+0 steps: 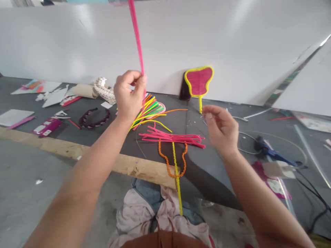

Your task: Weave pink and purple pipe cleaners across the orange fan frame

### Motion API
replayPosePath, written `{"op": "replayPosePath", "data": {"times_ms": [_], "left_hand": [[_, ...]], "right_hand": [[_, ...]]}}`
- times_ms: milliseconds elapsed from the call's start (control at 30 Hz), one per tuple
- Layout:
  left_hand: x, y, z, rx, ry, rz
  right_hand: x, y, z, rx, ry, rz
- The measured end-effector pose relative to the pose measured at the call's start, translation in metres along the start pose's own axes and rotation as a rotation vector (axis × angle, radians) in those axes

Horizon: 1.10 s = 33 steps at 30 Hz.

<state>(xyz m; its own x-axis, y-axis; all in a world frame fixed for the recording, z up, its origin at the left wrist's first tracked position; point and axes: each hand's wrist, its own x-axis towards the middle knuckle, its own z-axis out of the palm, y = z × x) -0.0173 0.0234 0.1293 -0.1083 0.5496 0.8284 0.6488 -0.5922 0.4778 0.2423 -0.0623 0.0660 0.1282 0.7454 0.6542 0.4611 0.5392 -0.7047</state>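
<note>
My left hand [129, 93] is closed in a pinch on a pink pipe cleaner [137, 38], which stands up from the fingertips past the top of the view. My right hand [221, 127] hangs above the table with thumb and fingers drawn together; whatever is between them, if anything, is too small to tell. Between the hands lies a bundle of pink pipe cleaners [172, 137]. Below it, an orange wavy twisted outline [168, 163] has a yellow twisted stem [178, 189] running past the table edge. Beyond my left wrist is a pile of multicoloured pipe cleaners [152, 110].
A yellow-rimmed pink fan shape [199, 81] leans upright on a dark object [184, 88] by the white wall [160, 41]. At left are a dark braided headband [94, 118], a purple packet [48, 126] and paper scraps. A blue-handled tool [274, 151] with cords lies right.
</note>
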Motion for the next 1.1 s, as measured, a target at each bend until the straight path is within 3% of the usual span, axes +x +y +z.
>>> {"op": "replayPosePath", "data": {"times_ms": [100,167,233,333,433,500,600,733,900,1100], "left_hand": [[-0.020,0.051,0.012,-0.262,-0.220,-0.099],[-0.038,0.072,0.022,-0.503,-0.367,-0.169],[-0.054,0.079,0.029,-0.670,-0.468,-0.212],[-0.073,0.068,0.034,-0.712,-0.580,-0.234],[-0.086,0.043,0.032,-0.581,-0.665,-0.231],[-0.095,0.024,0.029,-0.358,-0.705,-0.177],[-0.113,0.001,0.023,0.001,-0.746,0.054],[-0.136,-0.010,0.018,0.225,-0.811,0.293],[-0.150,-0.009,0.017,0.335,-0.795,0.429],[-0.151,-0.009,0.017,0.358,-0.824,0.382]], "right_hand": [[0.017,-0.026,0.006,0.065,-0.060,-0.118],[0.021,-0.036,0.011,0.081,-0.108,-0.134],[0.019,-0.038,0.013,0.080,-0.125,-0.088],[0.009,-0.030,0.007,0.006,-0.155,0.034],[-0.005,-0.015,-0.009,-0.119,-0.225,0.109],[-0.016,-0.004,-0.024,-0.220,-0.299,0.106],[-0.034,0.011,-0.046,-0.428,-0.473,0.041],[-0.052,0.023,-0.062,-0.797,-0.597,-0.083],[-0.054,0.026,-0.039,-0.921,-0.650,-0.180],[-0.052,0.030,0.009,-0.832,-0.711,-0.216]]}}
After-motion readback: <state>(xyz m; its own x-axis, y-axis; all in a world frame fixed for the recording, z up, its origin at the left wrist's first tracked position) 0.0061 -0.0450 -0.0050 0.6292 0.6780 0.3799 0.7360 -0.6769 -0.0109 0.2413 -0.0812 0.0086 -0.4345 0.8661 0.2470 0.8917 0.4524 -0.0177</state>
